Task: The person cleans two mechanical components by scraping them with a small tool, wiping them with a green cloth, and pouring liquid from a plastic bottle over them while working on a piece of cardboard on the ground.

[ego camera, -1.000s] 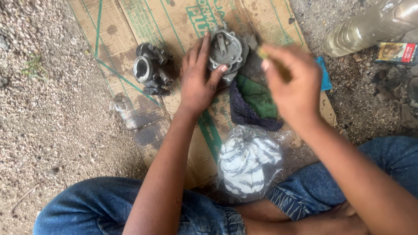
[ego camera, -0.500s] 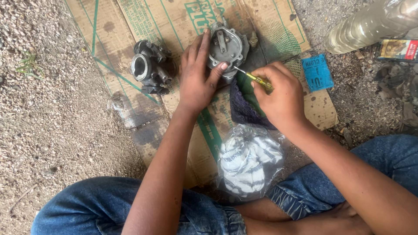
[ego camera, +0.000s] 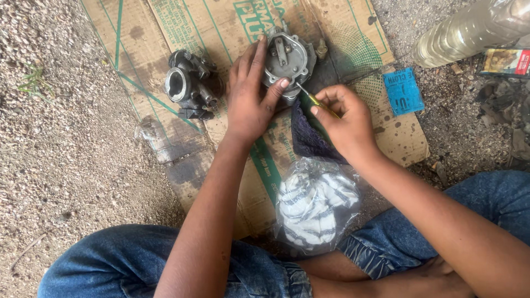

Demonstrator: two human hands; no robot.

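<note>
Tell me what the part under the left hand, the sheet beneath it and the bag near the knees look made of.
Carburettor part: dull grey cast metal, seemingly. Sheet: brown corrugated cardboard, oil-stained, green print. Bag: thin clear plastic, glossy and crinkled, apparently over striped cloth.

**Setting: outdoor gravel ground**

Ground (ego camera: 66, 165) is grey-brown gravel and dirt, with a small tuft of grass (ego camera: 34, 80) at left. A flattened cardboard sheet (ego camera: 221, 27), green-printed and oil-stained, covers the middle. Debris lies at right edge. Daylight is even and diffuse; no hard shadows. No walls or furniture visible.
</note>
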